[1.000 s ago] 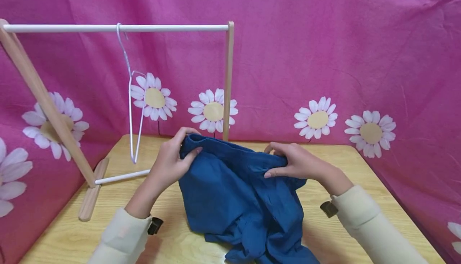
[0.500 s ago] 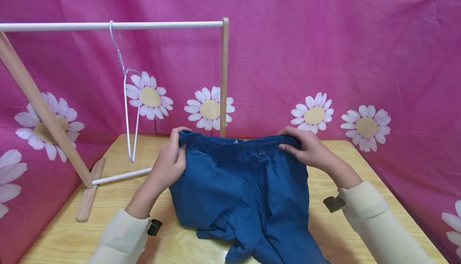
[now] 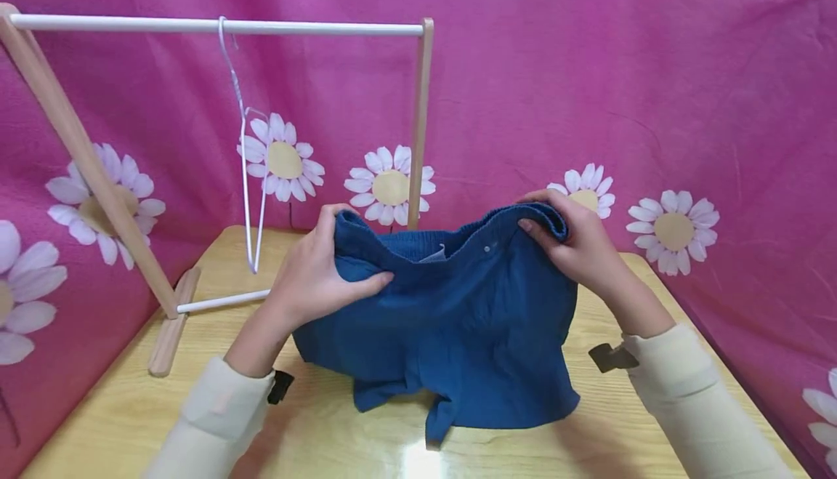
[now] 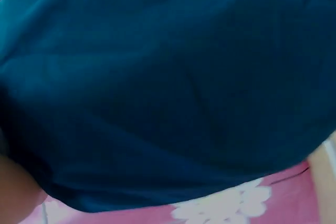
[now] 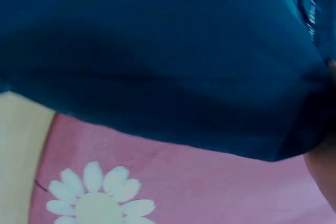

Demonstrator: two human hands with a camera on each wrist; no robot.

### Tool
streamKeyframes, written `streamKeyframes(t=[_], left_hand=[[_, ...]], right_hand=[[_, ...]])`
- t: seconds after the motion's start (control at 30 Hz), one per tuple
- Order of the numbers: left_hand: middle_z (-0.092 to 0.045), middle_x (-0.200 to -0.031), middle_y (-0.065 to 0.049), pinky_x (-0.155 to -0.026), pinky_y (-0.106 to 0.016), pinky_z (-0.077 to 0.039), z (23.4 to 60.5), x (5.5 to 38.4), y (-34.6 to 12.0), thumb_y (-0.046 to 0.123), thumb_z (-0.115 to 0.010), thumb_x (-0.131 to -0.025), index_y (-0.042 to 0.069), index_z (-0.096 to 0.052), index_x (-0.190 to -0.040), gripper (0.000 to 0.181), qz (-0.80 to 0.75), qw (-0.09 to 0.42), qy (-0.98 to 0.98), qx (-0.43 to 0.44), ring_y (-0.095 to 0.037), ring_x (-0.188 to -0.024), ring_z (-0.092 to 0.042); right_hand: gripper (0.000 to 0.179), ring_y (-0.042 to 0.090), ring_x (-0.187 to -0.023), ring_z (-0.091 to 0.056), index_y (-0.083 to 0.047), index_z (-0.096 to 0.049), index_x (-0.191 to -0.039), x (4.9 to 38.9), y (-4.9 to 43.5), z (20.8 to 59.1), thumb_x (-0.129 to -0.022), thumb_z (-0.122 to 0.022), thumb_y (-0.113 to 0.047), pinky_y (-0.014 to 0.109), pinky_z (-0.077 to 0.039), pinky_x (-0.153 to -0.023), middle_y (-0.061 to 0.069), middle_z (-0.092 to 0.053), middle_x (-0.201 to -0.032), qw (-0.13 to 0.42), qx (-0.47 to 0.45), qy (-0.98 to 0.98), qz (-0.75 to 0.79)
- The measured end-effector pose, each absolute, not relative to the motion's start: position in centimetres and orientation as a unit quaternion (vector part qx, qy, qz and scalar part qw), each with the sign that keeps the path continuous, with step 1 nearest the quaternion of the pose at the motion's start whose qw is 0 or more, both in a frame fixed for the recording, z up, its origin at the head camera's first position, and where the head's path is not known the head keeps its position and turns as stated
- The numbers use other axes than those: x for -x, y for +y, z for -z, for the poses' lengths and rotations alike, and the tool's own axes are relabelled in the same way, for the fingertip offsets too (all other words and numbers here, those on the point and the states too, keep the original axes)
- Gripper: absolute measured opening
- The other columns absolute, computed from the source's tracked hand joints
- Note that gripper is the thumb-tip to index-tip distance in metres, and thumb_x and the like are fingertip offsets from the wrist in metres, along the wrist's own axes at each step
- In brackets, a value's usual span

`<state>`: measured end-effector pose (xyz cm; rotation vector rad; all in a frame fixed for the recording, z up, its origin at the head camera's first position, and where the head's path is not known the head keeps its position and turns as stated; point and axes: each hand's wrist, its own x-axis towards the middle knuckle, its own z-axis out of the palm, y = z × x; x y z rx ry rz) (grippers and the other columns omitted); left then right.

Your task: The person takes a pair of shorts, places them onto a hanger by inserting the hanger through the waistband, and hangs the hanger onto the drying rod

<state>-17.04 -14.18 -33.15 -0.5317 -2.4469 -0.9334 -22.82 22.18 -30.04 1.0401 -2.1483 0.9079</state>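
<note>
A pair of blue shorts [image 3: 451, 319] is held up above the table by its elastic waistband, legs hanging down. The left hand [image 3: 320, 268] grips the waistband's left end, thumb on the front of the cloth and fingers behind. At the other end the right hand [image 3: 578, 246] pinches the band, its thumb toward the inner side. Between the hands the waist gapes, showing a pale label [image 3: 433, 255] inside. Blue cloth [image 4: 168, 87] fills most of the left wrist view, and the shorts' fabric [image 5: 157, 66] covers the upper right wrist view.
Left of the hands stands a rack with a white top rail [image 3: 157, 25] and wooden legs [image 3: 85, 152]. From the rail hangs a white wire hanger [image 3: 247, 181], seen nearly edge-on. A pink flowered cloth [image 3: 523, 86] surrounds the wooden table [image 3: 340, 435] at the back and sides.
The shorts went from bunched to spread as the right hand moved outward along the waistband. Both hands have since raised them, and the hem now hangs higher, with the waist opening showing.
</note>
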Motion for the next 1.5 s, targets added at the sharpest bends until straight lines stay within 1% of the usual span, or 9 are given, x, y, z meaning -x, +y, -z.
streamKeyframes(t=[0.07,0.17,0.27,0.4,0.57,0.73,1.13,1.37,1.5], left_hand=[[-0.066,-0.099,-0.01,-0.064,-0.037,-0.054,32.6,17.1,-13.8,0.039,-0.091,-0.072,0.013,-0.035,-0.144,0.095,0.297,0.256,-0.9,0.192,-0.022,-0.072,-0.06],[-0.066,-0.093,-0.013,-0.058,-0.037,-0.051,32.2,17.3,-13.6,0.027,-0.093,-0.073,0.012,-0.039,-0.144,0.09,0.268,0.291,-0.896,0.2,-0.023,-0.064,-0.056],[-0.071,-0.097,-0.016,-0.066,-0.043,-0.056,32.0,17.7,-13.4,0.015,-0.089,-0.077,0.01,-0.05,-0.139,0.074,0.28,0.325,-0.879,0.208,-0.03,-0.069,-0.064],[-0.074,-0.114,-0.017,-0.09,-0.05,-0.056,31.9,18.6,-13.3,0.01,-0.084,-0.083,0.004,-0.065,-0.125,0.046,0.328,0.364,-0.842,0.226,-0.034,-0.098,-0.072],[-0.072,-0.098,-0.016,-0.086,-0.048,-0.053,31.6,19.7,-13.2,0.005,-0.078,-0.086,0.001,-0.073,-0.105,0.02,0.37,0.397,-0.808,0.228,-0.031,-0.094,-0.069],[-0.07,-0.094,-0.015,-0.082,-0.046,-0.052,30.7,19.9,-12.8,0.003,-0.068,-0.09,0.002,-0.067,-0.103,0.013,0.392,0.414,-0.787,0.235,-0.03,-0.089,-0.067],[-0.07,-0.087,-0.016,-0.077,-0.046,-0.051,28.5,20.4,-11.6,0.01,-0.066,-0.097,0.0,-0.063,-0.106,0.014,0.412,0.415,-0.775,0.241,-0.032,-0.084,-0.068],[-0.072,-0.092,-0.019,-0.076,-0.051,-0.052,29.4,21.1,-11.6,0.019,-0.078,-0.087,0.002,-0.064,-0.108,0.03,0.395,0.372,-0.816,0.198,-0.037,-0.084,-0.068],[-0.073,-0.105,-0.019,-0.08,-0.052,-0.053,31.5,21.6,-11.7,0.019,-0.083,-0.083,0.007,-0.058,-0.123,0.048,0.392,0.313,-0.848,0.174,-0.039,-0.088,-0.068]], right_hand=[[0.027,0.008,-0.093,-0.059,-0.002,-0.072,-0.107,22.7,22.2,29.5,-0.083,-0.076,0.01,0.016,-0.043,-0.09,0.006,-0.071,-0.097,0.297,-0.391,-0.802,-0.34],[0.021,0.012,-0.087,-0.058,-0.001,-0.072,-0.1,22.7,22.2,29.0,-0.083,-0.075,0.01,0.02,-0.043,-0.084,0.006,-0.069,-0.091,0.305,-0.39,-0.806,-0.324],[0.019,0.017,-0.088,-0.058,0.0,-0.066,-0.105,22.8,22.1,28.9,-0.089,-0.07,0.008,0.024,-0.044,-0.083,0.008,-0.066,-0.093,0.301,-0.372,-0.823,-0.307],[0.019,0.026,-0.092,-0.06,0.0,-0.057,-0.115,23.0,21.8,28.7,-0.097,-0.06,0.003,0.039,-0.047,-0.085,0.014,-0.065,-0.099,0.288,-0.351,-0.84,-0.296],[0.021,0.032,-0.097,-0.062,-0.002,-0.054,-0.122,23.4,21.5,28.4,-0.101,-0.056,0.0,0.052,-0.049,-0.089,0.018,-0.066,-0.107,0.286,-0.339,-0.844,-0.301],[0.023,0.027,-0.1,-0.064,-0.004,-0.06,-0.123,23.7,21.3,27.3,-0.1,-0.059,-0.002,0.041,-0.048,-0.096,0.014,-0.069,-0.111,0.314,-0.347,-0.829,-0.305],[0.023,0.02,-0.099,-0.063,-0.007,-0.065,-0.124,23.2,22.1,24.0,-0.101,-0.06,-0.007,0.02,-0.044,-0.096,0.008,-0.071,-0.114,0.386,-0.318,-0.814,-0.296],[0.022,0.026,-0.1,-0.063,-0.007,-0.065,-0.123,23.7,22.6,25.7,-0.101,-0.06,-0.009,0.04,-0.048,-0.096,0.012,-0.07,-0.114,0.365,-0.289,-0.825,-0.32],[0.019,0.03,-0.1,-0.062,-0.005,-0.063,-0.12,24.5,22.7,28.9,-0.101,-0.061,-0.008,0.05,-0.046,-0.093,0.015,-0.069,-0.11,0.331,-0.272,-0.839,-0.334]])
